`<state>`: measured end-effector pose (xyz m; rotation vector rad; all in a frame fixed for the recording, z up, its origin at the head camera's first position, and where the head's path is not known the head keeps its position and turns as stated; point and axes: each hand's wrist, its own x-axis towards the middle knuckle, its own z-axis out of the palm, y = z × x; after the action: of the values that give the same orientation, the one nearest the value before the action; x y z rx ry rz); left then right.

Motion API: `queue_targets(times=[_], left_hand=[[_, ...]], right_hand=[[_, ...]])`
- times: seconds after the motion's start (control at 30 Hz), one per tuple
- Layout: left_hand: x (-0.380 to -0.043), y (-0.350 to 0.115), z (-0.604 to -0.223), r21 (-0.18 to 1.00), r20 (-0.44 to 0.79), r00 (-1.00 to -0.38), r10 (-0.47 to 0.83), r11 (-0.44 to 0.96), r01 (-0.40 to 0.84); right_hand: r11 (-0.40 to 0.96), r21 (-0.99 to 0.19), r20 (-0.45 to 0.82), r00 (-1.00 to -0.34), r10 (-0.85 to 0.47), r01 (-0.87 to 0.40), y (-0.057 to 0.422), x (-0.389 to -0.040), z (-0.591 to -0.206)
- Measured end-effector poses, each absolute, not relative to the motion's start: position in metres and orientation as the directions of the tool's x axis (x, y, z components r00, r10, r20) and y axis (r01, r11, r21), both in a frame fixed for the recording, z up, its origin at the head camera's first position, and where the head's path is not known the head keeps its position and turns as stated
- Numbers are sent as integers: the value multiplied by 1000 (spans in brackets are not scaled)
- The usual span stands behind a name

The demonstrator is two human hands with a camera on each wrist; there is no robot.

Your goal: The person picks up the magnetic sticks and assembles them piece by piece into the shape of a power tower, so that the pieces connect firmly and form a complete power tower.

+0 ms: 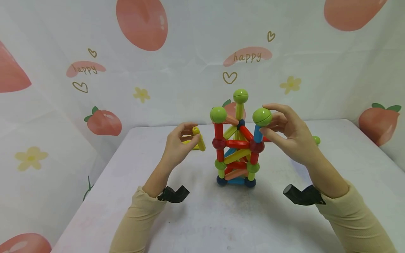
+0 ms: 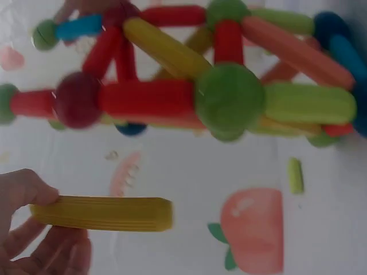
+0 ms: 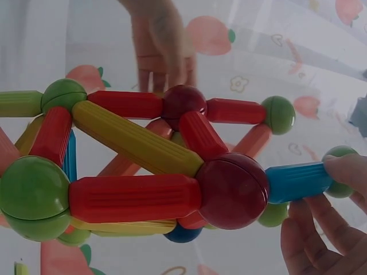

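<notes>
A magnetic-stick tower of coloured rods and balls stands upright on the table, narrow and several levels tall. My right hand pinches the green ball at its upper right corner, index finger on top and thumb low by the blue rod. That rod joins the ball to a dark red ball below. Left of the tower, my left hand holds a yellow rod by one end between thumb and fingers, apart from the tower. Two more green balls top the other upright rods.
Yellow rods lie on the table behind my left hand. A loose green ball lies beyond my right hand, and a red rod lies behind the tower. A printed cloth hangs behind the table.
</notes>
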<state>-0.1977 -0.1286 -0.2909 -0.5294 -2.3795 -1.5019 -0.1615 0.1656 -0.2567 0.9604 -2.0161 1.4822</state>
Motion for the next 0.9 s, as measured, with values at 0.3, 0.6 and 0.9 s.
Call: queue_targets(times=[0.3, 0.6, 0.9], left_hand=[[-171, -112, -273, 626, 777, -624, -82, 0, 780], [-157, -88, -271, 437, 899, -438, 10, -59, 897], [-163, -66, -268, 209, 955, -219, 201, 68, 975]], right_hand=[[184, -635, 704, -660, -261, -750, 165, -161, -257], [170, -635, 709, -655, -261, -754, 165, -161, -257], [167, -641, 705, -661, -257, -749, 165, -161, -258]])
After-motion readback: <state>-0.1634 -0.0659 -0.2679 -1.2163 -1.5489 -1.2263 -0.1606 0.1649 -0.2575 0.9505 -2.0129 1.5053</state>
